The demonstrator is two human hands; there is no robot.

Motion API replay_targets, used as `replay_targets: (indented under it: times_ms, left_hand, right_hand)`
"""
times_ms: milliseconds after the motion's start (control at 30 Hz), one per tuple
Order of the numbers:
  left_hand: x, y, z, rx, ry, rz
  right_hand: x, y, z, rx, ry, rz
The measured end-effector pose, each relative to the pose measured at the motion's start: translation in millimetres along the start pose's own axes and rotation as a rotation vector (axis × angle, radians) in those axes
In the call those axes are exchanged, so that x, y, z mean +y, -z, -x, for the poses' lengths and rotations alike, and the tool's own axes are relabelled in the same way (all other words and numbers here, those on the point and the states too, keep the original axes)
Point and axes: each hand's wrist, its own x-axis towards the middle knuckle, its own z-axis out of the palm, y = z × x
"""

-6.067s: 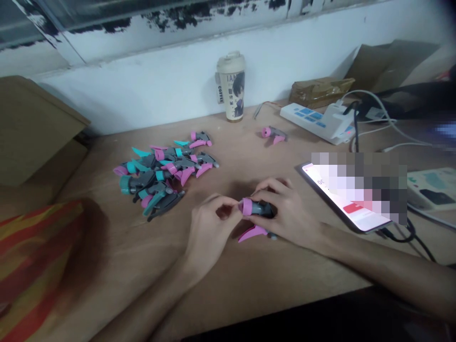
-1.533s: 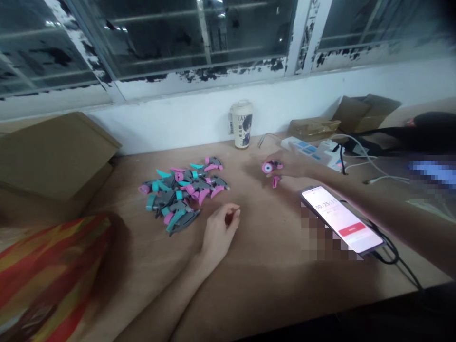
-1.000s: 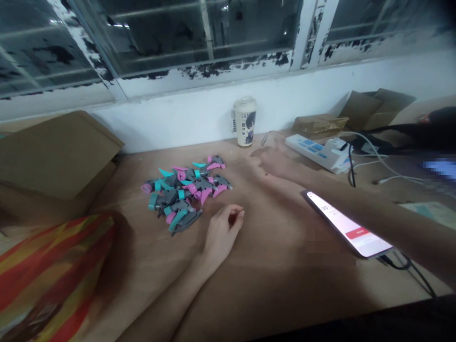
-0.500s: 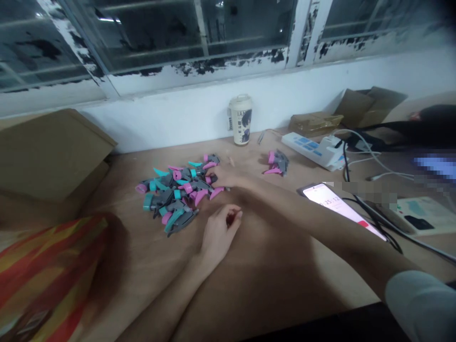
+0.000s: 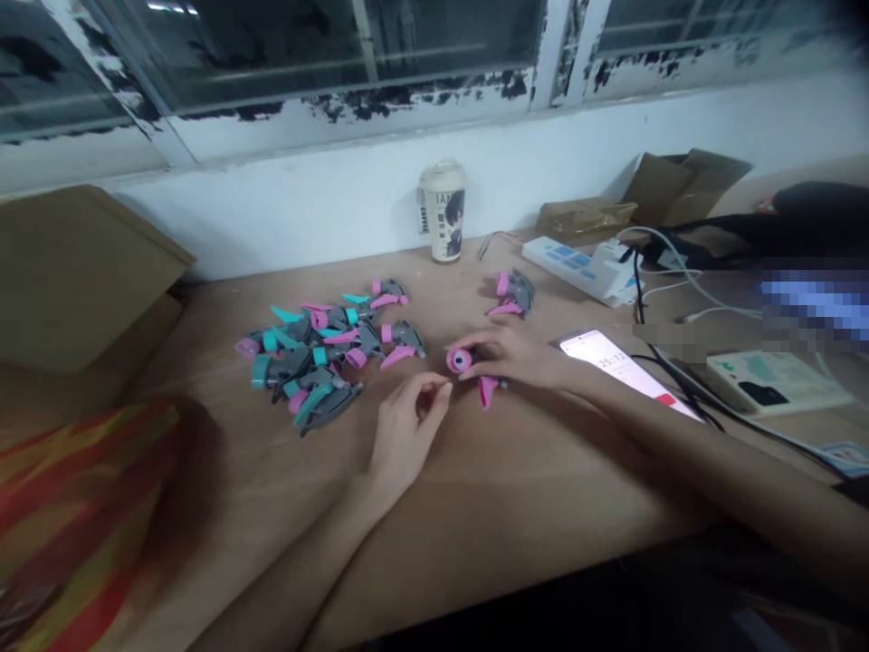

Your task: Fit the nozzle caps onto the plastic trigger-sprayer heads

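My right hand (image 5: 521,359) is closed around a grey spray-trigger head with a pink cap and pink lever (image 5: 470,368), held just above the wooden table (image 5: 516,480). My left hand (image 5: 407,432) rests on the table just left of it, thumb and fingers pinched together; what it holds, if anything, is too small to make out. A pile of several grey trigger heads with pink or teal parts (image 5: 319,349) lies to the left. Two assembled pink ones (image 5: 513,294) lie apart at the back.
A coffee cup (image 5: 441,211) stands by the wall. A lit phone (image 5: 628,369), a white power strip (image 5: 584,264) and cables lie to the right. Cardboard boxes (image 5: 74,272) stand at the left, a striped bag (image 5: 68,507) at the lower left.
My right hand set a trigger head down at the back, reached into the pile, and has come back towards my left hand with another pink-capped trigger head.
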Motion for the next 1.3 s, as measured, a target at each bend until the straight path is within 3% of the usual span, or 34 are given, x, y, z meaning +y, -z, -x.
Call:
replay_targets:
  times_ms: [133, 300, 467, 567, 933, 1300]
  left_hand:
    - [10, -6.1, 7, -0.015, 0.038, 0.127]
    - [5, -13.0, 6, -0.103, 0.119, 0.317]
    - [-7, -5.4, -4, -0.367, 0.172, 0.461]
    - [-7, -0.3, -8, -0.433, 0.157, 0.460]
    - [-10, -8.3, 0, -0.375, 0.104, 0.392]
    - [4, -9.8, 3, -0.262, 0.064, 0.223]
  right_hand:
    - [-9, -9, 32, 0.008, 0.061, -0.201]
    - [-14, -17, 36, 0.033, 0.069, -0.236]
    - [-12, -29, 39, 0.101, 0.109, -0.206]
    - [-11, -36, 45, 0.129, 0.142, -0.190]
    - [-15, -42, 51, 0.205, 0.126, -0.243]
    - [-23, -43, 54, 0.268, 0.050, -0.033]
